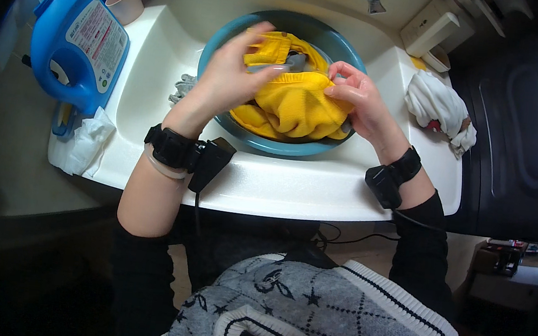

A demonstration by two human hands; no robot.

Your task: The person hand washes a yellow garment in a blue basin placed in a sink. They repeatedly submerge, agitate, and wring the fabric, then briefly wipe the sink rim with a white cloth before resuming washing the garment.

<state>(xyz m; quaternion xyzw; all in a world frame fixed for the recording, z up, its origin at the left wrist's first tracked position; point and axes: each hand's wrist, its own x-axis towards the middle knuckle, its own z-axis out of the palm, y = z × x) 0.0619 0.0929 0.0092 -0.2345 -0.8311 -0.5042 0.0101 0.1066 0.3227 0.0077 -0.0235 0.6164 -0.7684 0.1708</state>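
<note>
A blue-green plastic basin (271,147) sits in the white sink (146,83). Inside it lies a yellow garment (299,105) with a ribbed edge, bunched up, with some grey cloth (296,63) showing between its folds. My right hand (356,96) pinches the garment's ribbed edge at the right between thumb and fingers; the skin looks wet. Over the basin's left side is my left hand (235,67), fingers spread and slightly blurred, its thumb over the garment near the ribbed edge. Whether that thumb touches the cloth is hard to see.
Left on the counter stand a blue detergent jug (84,45), a pink cup (126,3) and a crumpled white wipe (89,141). Grey cloth (183,88) lies beside the basin. A white cloth bundle (440,109) rests on the right ledge. Each wrist carries a strapped device with a cable.
</note>
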